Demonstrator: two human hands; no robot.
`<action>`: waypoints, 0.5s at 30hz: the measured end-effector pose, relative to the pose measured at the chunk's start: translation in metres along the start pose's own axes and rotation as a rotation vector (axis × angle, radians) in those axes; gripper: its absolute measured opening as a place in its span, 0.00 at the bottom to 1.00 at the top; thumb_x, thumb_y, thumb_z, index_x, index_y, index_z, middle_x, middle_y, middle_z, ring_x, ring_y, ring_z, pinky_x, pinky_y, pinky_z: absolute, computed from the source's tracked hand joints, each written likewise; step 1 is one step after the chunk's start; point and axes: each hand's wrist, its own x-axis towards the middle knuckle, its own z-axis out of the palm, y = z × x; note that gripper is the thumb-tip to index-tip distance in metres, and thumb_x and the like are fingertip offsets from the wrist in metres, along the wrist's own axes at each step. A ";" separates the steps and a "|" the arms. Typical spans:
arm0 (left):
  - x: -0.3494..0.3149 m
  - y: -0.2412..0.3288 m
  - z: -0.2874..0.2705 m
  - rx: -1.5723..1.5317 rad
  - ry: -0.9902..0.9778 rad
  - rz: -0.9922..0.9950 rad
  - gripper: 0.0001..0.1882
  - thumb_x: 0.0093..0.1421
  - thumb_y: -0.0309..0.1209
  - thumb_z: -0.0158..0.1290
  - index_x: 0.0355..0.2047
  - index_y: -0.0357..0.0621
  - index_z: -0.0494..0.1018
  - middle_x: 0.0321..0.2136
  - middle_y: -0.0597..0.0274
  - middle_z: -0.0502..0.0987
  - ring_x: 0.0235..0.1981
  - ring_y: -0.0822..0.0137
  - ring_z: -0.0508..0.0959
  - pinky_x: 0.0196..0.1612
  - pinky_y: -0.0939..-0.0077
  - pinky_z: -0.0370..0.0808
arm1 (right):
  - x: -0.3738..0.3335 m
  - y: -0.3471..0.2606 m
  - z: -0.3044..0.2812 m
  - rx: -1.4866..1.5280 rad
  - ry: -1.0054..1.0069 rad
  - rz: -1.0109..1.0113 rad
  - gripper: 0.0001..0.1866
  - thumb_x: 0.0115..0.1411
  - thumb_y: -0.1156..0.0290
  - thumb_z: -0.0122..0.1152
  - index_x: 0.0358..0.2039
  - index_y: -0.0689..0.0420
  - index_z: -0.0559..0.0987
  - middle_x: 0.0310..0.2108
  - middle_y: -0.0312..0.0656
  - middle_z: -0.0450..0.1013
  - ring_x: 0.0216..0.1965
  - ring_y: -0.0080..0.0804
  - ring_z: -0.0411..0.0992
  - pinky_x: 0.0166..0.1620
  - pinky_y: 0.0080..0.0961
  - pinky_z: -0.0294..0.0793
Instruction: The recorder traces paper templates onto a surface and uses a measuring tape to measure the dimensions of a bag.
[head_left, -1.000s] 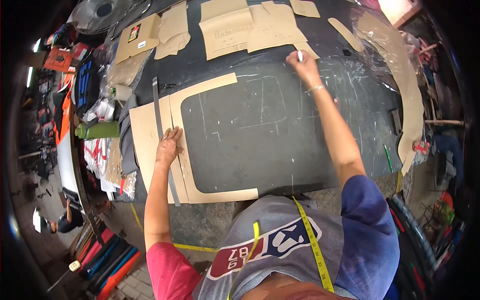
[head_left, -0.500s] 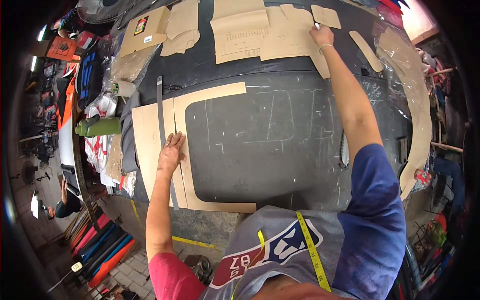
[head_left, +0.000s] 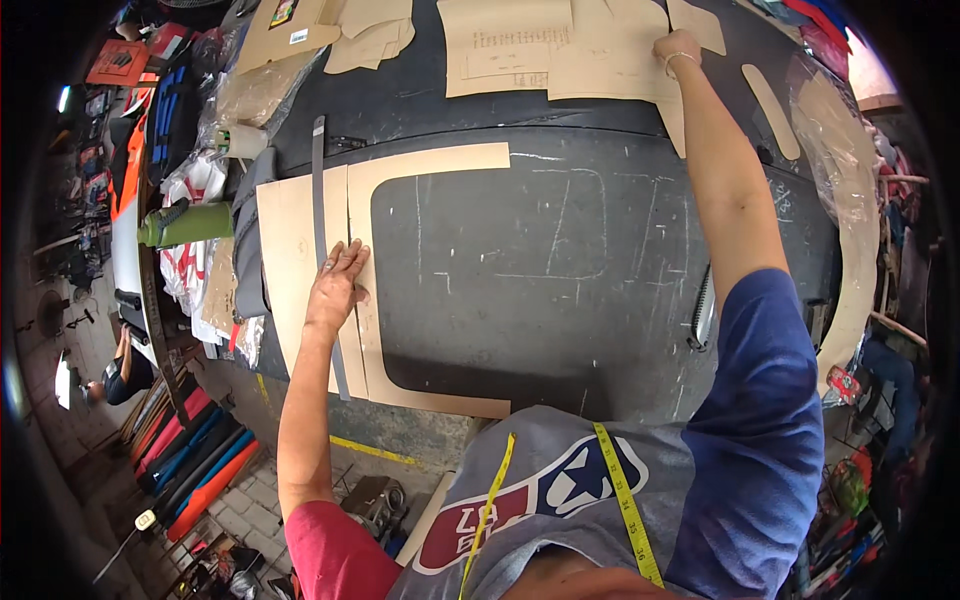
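Head view: reaching farther with right hand [head_left: 677, 46], curled (cannot tell on what), to far brown sheets [head_left: 605, 65]; keeping left hand [head_left: 338, 287] flat, fingers spread, on U-shaped template [head_left: 371, 340] at left, seemingly steadying it.

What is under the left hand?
The left hand lies over a dark strip, a tan sheet and a C-shaped card. The strip shows above and below; whatever is directly beneath the hand is covered.

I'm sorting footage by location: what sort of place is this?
Probably a cutting or sewing workshop: brown card pieces lie on a dark table with white line marks, and a yellow tape measure hangs down the person's shirt.
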 end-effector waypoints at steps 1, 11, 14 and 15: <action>-0.002 -0.001 0.001 0.003 -0.002 -0.005 0.49 0.41 0.25 0.68 0.67 0.52 0.63 0.68 0.64 0.62 0.68 0.52 0.61 0.69 0.63 0.63 | -0.009 -0.005 0.004 0.110 0.016 0.053 0.22 0.45 0.65 0.69 0.41 0.61 0.85 0.45 0.56 0.80 0.50 0.51 0.78 0.52 0.40 0.77; -0.003 0.001 -0.001 0.029 -0.003 -0.015 0.49 0.42 0.28 0.69 0.67 0.54 0.64 0.68 0.67 0.62 0.69 0.55 0.60 0.69 0.62 0.64 | -0.036 0.018 -0.020 1.000 0.080 0.043 0.20 0.55 0.66 0.71 0.46 0.61 0.82 0.36 0.41 0.80 0.37 0.28 0.76 0.41 0.26 0.76; -0.004 -0.001 -0.001 0.026 0.002 -0.018 0.49 0.42 0.28 0.69 0.67 0.54 0.63 0.68 0.67 0.62 0.70 0.55 0.59 0.68 0.61 0.64 | -0.042 0.030 -0.054 0.928 0.141 -0.114 0.22 0.57 0.65 0.70 0.49 0.63 0.81 0.39 0.40 0.80 0.36 0.27 0.76 0.39 0.27 0.75; -0.002 0.000 0.000 0.022 0.003 -0.011 0.49 0.42 0.28 0.69 0.67 0.54 0.63 0.68 0.67 0.62 0.70 0.56 0.59 0.68 0.60 0.63 | -0.041 0.041 -0.066 0.755 0.134 -0.205 0.24 0.59 0.62 0.67 0.52 0.61 0.78 0.41 0.45 0.80 0.38 0.34 0.77 0.43 0.30 0.75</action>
